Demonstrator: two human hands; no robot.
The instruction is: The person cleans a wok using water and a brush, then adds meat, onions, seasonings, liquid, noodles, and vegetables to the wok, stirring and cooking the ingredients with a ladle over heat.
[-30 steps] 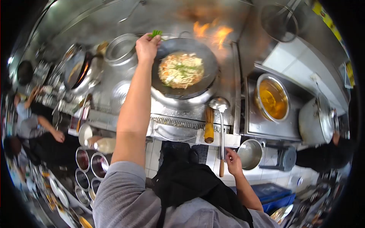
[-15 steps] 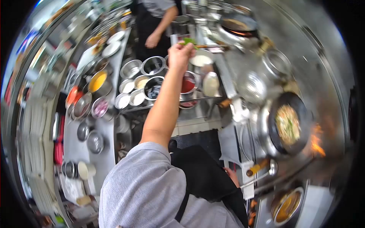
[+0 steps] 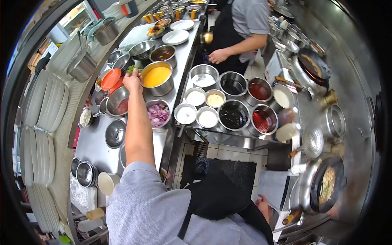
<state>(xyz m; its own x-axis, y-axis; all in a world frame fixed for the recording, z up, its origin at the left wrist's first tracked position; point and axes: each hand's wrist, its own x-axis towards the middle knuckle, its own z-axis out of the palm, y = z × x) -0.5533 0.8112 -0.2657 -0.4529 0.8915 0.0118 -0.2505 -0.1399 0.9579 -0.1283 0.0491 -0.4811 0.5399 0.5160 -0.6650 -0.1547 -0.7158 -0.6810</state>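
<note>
My left hand (image 3: 132,81) is closed on a bunch of green leaves (image 3: 131,69), held over the steel counter beside a pot of yellow liquid (image 3: 156,76) and an orange-red container (image 3: 111,79). Just below it sits a steel bowl with a little red content (image 3: 118,102). A bowl of chopped purple onion (image 3: 158,114) stands nearer to me. Low on the right, my right hand (image 3: 263,204) hangs near the stove's edge, fingers apart and holding nothing. The wok (image 3: 328,185) with noodle-like food rests on the burner at the right.
Pots of white, dark and red contents stand on a middle cart (image 3: 245,141). Another person (image 3: 241,36) in a black apron stands behind it. Stacked white plates (image 3: 38,155) line the left shelf. A perforated ladle (image 3: 312,143) lies by the stove.
The view has turned left from the stove to the counter. My left hand has moved from beside the wok to the counter bowls, still with the green leaves. The wok now appears at the far right.
</note>
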